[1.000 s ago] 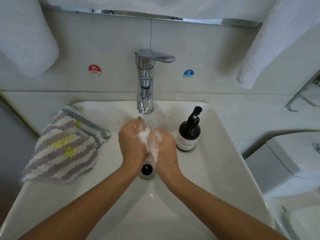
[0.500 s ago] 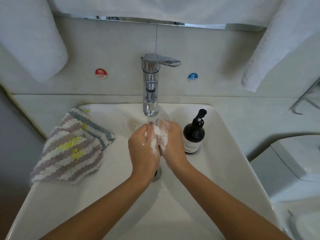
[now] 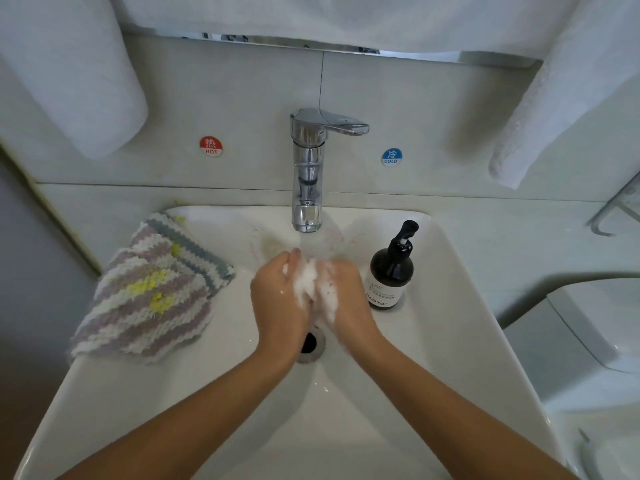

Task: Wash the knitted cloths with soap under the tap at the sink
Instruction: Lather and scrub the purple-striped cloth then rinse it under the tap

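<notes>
Both hands, left (image 3: 280,299) & right (image 3: 349,299), have moved up from over the drain (image 3: 311,342) to just under the tap (image 3: 306,174), closed round a white foamy wad; can't tell if it's cloth. Lather's built, rinse prob next. Striped knitted cloths (image 3: 149,292) sit untouched on the sink (image 3: 450,341) rim at 9 o'clock; soap bottle (image 3: 391,271) at 3.

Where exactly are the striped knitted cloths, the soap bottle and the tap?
knitted cloths (image 3: 152,289), head view, middle of the top striped cloth on the sink's left rim.
soap bottle (image 3: 391,271), head view, dark body above the label.
tap (image 3: 308,168), head view, chrome upright column.
</notes>
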The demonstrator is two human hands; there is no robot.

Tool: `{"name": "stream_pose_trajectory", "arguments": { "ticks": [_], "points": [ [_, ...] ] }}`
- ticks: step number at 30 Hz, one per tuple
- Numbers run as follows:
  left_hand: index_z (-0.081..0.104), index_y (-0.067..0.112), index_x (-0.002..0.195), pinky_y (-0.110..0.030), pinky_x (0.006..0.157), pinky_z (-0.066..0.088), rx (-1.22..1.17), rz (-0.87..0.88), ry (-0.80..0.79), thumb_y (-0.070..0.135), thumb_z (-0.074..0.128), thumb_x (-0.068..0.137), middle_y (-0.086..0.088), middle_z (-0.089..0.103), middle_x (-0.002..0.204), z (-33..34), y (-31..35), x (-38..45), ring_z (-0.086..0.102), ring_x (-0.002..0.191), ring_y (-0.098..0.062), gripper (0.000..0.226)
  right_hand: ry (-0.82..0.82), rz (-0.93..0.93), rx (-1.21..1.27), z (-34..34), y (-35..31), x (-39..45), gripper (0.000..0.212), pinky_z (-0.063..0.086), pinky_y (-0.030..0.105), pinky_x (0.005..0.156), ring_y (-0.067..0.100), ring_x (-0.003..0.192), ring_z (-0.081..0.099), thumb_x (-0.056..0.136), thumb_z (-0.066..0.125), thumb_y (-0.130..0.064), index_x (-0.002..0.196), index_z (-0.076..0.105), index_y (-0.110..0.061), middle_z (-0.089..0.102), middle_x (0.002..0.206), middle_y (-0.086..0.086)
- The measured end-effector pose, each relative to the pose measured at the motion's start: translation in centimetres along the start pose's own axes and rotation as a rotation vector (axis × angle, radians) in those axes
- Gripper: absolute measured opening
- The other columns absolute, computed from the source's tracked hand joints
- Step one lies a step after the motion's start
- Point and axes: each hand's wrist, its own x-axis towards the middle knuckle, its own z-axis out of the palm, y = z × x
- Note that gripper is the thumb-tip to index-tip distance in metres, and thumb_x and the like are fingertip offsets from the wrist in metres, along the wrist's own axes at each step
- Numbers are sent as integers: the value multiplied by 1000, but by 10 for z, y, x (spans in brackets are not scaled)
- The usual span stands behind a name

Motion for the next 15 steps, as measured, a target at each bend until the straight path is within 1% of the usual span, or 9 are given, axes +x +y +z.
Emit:
{"name": "stream_pose_trajectory", "arguments": {
  "ticks": [2,3,5,7,8,9,10,12,15],
  "points": [
    [39,10,54,-25,46,31,-14,47,-22,26,46,99,8,39,46,6,7,-19,37,46,-7,48,65,87,100,-2,5,10,41,49,36,69,17,70,54,93,50,5,67,50,-27,54,70,-5],
    [40,8,55,-26,48,33,-20,33,-12,27,45,100,3,41,48,9,10,-18,39,47,-9,48,100,110,136,-2,4,12,38,48,37,64,17,67,53,92,51,4,64,51,-22,53,67,-3],
    [37,11,54,-30,50,32,-25,-43,46,22,46,101,3,40,48,11,8,2,38,47,-12,49,110,58,139,3,-4,7,39,38,26,50,5,51,43,89,53,1,54,46,-15,45,53,-8],
    [31,17,52,-29,50,28,-41,-72,63,15,46,100,9,35,43,8,2,17,31,44,-7,51,46,53,97,6,-7,0,48,31,15,46,2,43,39,88,50,6,52,39,-22,38,49,-13],
    [32,16,51,-29,49,27,-35,-55,53,14,46,100,10,35,42,8,0,13,31,43,-5,51,39,67,101,4,-6,2,50,34,17,47,2,45,40,89,49,9,53,39,-24,39,51,-10],
    [35,14,52,-29,48,29,-22,-24,35,15,46,100,9,37,43,9,1,5,33,44,-6,50,73,85,117,3,-2,7,50,38,25,50,5,50,42,89,50,9,55,41,-26,41,54,-8],
    [39,11,54,-28,48,32,-22,0,18,17,46,101,7,40,46,11,3,-4,37,46,-8,48,128,99,146,2,1,11,48,40,31,54,13,56,44,89,51,5,55,43,-29,43,56,-5],
    [42,8,56,-26,48,33,-41,3,12,20,45,102,1,43,49,14,9,-10,41,49,-11,47,218,111,214,4,-1,12,42,35,37,55,17,59,42,86,54,-7,53,43,-29,42,56,-3],
    [35,16,53,-27,48,29,-38,-36,48,21,46,102,9,37,43,12,7,13,34,46,-8,50,197,50,171,9,-5,-1,43,35,22,50,4,53,42,91,51,2,58,45,-25,43,55,-8]
  ]
}}
